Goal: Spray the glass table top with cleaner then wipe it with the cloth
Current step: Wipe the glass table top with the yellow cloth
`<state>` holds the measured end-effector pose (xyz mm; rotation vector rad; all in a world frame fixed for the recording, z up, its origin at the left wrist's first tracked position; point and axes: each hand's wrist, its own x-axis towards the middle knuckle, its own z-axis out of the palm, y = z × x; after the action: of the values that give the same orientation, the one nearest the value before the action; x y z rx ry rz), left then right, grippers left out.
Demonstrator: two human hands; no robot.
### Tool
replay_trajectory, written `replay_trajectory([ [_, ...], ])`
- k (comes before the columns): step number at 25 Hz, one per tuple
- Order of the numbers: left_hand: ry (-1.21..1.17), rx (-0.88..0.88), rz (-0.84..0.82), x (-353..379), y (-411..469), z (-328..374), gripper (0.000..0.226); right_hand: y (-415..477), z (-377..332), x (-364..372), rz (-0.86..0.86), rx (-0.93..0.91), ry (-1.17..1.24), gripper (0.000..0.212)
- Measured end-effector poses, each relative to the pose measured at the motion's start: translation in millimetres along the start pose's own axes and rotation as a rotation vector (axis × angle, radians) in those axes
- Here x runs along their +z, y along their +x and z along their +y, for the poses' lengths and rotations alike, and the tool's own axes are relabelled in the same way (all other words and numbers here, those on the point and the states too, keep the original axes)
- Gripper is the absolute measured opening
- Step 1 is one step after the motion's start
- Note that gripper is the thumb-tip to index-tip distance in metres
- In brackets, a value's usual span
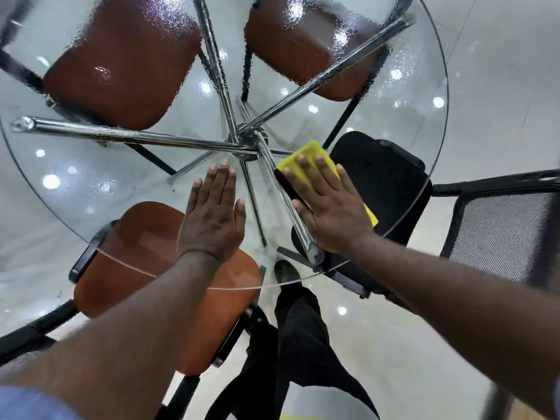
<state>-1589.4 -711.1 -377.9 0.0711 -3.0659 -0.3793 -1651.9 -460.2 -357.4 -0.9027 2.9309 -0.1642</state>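
The round glass table top (91, 183) fills the view, with a film of wet droplets over its far half. A folded yellow cloth (309, 154) lies on the near right part of the glass. My right hand (327, 204) presses flat on the cloth with straight fingers. My left hand (213, 213) rests flat on the bare glass just left of it, fingers straight and together. No spray bottle is in view.
Chrome legs (151, 137) meet at a hub under the glass centre. Brown-seated chairs (127, 65) show through the glass at far left, far right and near left. A black chair (381, 177) and a mesh chair (497, 231) stand on the right. My dark-trousered leg (300, 334) is below the near edge.
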Motion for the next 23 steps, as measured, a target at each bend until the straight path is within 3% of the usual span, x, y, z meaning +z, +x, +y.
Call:
replay_trajectory([
  [2,0.007,0.002,-0.003,0,0,1,0.062,28,33,-7,-0.034,-0.26,-0.016,0.059],
  [3,0.008,0.004,-0.008,0,1,1,0.062,44,49,-10,-0.062,-0.268,-0.01,0.059],
  [4,0.006,0.005,-0.014,0,1,1,0.062,56,63,-11,-0.072,-0.172,0.01,0.059],
  [8,0.011,-0.003,-0.021,-1,0,1,0.063,48,64,-12,0.072,0.545,0.106,0.063],
  [10,0.003,-0.003,-0.019,-2,0,2,0.063,28,30,-7,0.079,0.721,0.099,0.065],
  [11,0.005,-0.002,-0.016,-2,0,3,0.063,22,13,-5,0.075,0.721,0.094,0.065],
  [12,0.011,-0.003,-0.015,-2,1,4,0.063,19,0,-3,0.07,0.651,0.076,0.066],
  [15,0.029,-0.006,-0.026,-2,0,2,0.063,47,-1,-2,-0.043,0.065,0.003,0.066],
  [17,0.037,-0.001,-0.026,-1,0,0,0.062,84,24,-8,-0.076,-0.169,0.007,0.063],
  [19,0.055,-0.001,-0.038,-1,0,-2,0.062,115,42,-12,-0.031,-0.01,0.049,0.062],
  [22,0.072,-0.01,-0.055,-1,-2,-2,0.063,117,26,-10,0.068,0.55,0.127,0.065],
  [23,0.07,-0.017,-0.054,-2,-2,-1,0.063,109,10,-10,0.072,0.643,0.118,0.066],
])
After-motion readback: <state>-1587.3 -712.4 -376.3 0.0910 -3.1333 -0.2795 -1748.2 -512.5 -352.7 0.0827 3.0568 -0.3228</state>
